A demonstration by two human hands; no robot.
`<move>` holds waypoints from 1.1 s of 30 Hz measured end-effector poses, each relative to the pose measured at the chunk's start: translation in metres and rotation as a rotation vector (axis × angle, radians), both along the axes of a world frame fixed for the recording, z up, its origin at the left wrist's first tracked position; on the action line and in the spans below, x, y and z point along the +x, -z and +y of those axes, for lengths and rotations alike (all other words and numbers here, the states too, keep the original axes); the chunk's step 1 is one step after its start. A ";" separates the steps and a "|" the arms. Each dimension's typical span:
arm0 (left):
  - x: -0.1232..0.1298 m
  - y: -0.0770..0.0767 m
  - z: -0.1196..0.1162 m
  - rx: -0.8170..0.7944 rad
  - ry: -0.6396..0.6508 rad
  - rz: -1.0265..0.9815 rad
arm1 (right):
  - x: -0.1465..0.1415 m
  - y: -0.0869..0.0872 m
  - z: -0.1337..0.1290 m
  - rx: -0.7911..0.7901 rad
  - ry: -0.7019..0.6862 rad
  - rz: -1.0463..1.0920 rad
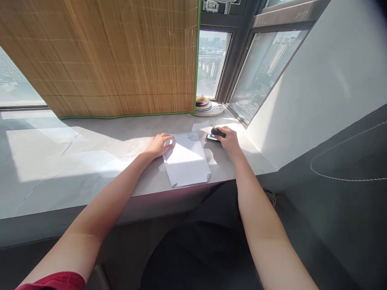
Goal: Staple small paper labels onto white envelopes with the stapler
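White paper [186,161], perhaps several sheets, lies on the grey window ledge with its lower corners curled. A small printed patch [192,137] shows near its upper right corner. My left hand [160,145] rests on the paper's upper left edge, fingers apart. To the right of the paper, my right hand [229,139] is closed around the upper part of a black stapler [218,132]. The stapler's base is at the ledge surface, apart from the paper.
A stack of plates [205,108] stands at the back by the window corner. A bamboo blind [121,56] hangs behind the ledge [99,161]. The white wall [317,80] rises at the right, with a beaded cord [332,178] near it.
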State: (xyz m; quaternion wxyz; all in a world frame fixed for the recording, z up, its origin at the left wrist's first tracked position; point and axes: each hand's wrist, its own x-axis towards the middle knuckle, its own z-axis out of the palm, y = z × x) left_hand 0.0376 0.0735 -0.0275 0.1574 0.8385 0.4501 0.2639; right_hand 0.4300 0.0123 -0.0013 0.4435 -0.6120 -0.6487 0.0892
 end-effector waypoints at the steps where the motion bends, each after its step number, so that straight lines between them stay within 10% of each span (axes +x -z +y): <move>1: -0.003 0.000 0.001 -0.014 0.016 -0.027 | 0.003 0.003 0.003 -0.009 0.009 -0.015; 25: 0.020 -0.035 -0.018 -0.074 0.126 0.035 | -0.019 -0.002 0.015 -0.056 -0.222 -0.035; 33: 0.031 -0.033 -0.027 -0.090 -0.058 0.009 | -0.026 -0.010 0.004 -0.086 -0.277 -0.042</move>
